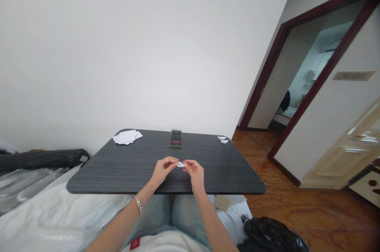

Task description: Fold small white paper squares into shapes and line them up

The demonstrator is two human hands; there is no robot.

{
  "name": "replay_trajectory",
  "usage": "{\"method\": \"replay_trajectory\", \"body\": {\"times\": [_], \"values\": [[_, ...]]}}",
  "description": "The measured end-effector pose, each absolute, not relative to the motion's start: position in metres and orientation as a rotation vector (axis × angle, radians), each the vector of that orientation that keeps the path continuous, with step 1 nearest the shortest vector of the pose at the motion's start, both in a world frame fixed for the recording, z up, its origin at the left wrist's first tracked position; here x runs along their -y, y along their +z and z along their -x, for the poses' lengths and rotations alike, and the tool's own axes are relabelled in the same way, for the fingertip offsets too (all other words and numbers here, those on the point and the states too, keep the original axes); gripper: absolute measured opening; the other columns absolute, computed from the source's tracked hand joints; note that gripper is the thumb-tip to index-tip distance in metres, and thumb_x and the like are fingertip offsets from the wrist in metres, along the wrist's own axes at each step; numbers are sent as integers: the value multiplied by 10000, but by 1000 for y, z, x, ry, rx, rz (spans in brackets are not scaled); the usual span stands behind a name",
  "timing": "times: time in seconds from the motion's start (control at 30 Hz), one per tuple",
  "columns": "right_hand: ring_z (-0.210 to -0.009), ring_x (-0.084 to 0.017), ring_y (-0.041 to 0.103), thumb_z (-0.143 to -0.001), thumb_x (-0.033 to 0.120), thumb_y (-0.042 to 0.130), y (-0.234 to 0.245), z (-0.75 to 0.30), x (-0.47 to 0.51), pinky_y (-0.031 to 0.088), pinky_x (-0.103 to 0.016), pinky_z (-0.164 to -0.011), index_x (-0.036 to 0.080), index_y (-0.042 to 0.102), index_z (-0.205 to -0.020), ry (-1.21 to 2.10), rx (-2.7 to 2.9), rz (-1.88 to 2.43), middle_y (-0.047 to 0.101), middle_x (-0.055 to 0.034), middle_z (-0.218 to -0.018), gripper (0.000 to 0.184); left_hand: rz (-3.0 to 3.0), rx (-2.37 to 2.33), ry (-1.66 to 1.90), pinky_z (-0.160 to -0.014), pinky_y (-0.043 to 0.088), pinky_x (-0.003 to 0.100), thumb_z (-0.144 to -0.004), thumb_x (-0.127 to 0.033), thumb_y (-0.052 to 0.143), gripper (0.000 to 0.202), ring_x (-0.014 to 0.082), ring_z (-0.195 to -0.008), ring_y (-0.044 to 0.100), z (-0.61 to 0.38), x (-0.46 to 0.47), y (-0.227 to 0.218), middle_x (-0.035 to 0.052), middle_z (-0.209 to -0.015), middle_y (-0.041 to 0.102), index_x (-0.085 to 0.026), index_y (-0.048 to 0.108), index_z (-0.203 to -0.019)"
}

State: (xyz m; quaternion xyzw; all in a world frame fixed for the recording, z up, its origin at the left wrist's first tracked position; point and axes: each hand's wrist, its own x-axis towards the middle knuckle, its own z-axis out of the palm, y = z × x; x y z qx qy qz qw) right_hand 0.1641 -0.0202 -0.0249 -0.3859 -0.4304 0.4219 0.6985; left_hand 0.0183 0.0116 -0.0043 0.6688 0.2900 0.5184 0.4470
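Observation:
Between my two hands, a small folded piece of white paper (181, 164) is held just above the table near its front half. My left hand (163, 168) pinches its left end between thumb and fingers. At the other end, my right hand (194, 169) pinches it too. The paper's exact folds are too small to make out. On the far left of the table lies a loose stack of white paper sheets (126, 137). Two small folded white papers (224, 141) rest at the far right corner.
A phone (176, 138) lies at the back middle of the dark table (124, 172), which stands against a white wall. Plastic-covered bedding (59, 212) is at the left. A black bag (273, 234) sits on the wooden floor at the right, below a doorway.

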Motion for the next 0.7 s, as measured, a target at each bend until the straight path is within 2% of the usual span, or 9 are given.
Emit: {"method": "replay_trajectory", "body": {"times": [0.17, 0.27, 0.47, 0.57, 0.7], "values": [[-709, -169, 602, -655, 229, 640, -25, -164, 20, 487, -279, -628, 148, 620, -768, 933, 963, 816, 648, -51, -773, 140, -1617, -720, 1243, -739, 467, 303, -691, -258, 616, 287, 165, -777, 597, -18, -14, -9, 83, -931, 634, -130, 594, -947], [-719, -176, 604, -658, 228, 633, -26, -164, 20, 481, -291, -654, 149, 610, -772, 906, 966, 836, 650, -54, -771, 141, -1558, -746, 1253, -723, 474, 285, -714, -287, 586, 317, 166, -811, 593, -19, -15, -10, 88, -982, 614, -136, 567, -992], [-751, -180, 602, -705, 219, 581, -25, -163, 24, 463, -308, -719, 156, 603, -795, 787, 1073, 869, 649, -60, -794, 112, -1521, -759, 1193, -544, 476, 224, -741, -318, 548, 287, 117, -601, 576, -18, -16, -9, 28, -745, 597, -126, 578, -952], [-762, -183, 599, -729, 226, 554, -24, -163, 27, 458, -316, -733, 156, 604, -795, 720, 1106, 884, 647, -64, -793, 109, -1492, -715, 1166, -543, 481, 234, -731, -306, 563, 239, 113, -561, 573, -19, -15, -10, 15, -672, 599, -121, 581, -881], [-784, -191, 601, -733, 252, 556, -23, -163, 28, 462, -326, -745, 154, 603, -808, 709, 1095, 882, 649, -71, -809, 132, -1463, -732, 1150, -603, 499, 271, -691, -293, 603, 186, 136, -596, 600, -19, -14, -13, 11, -641, 621, -128, 570, -771]]}}
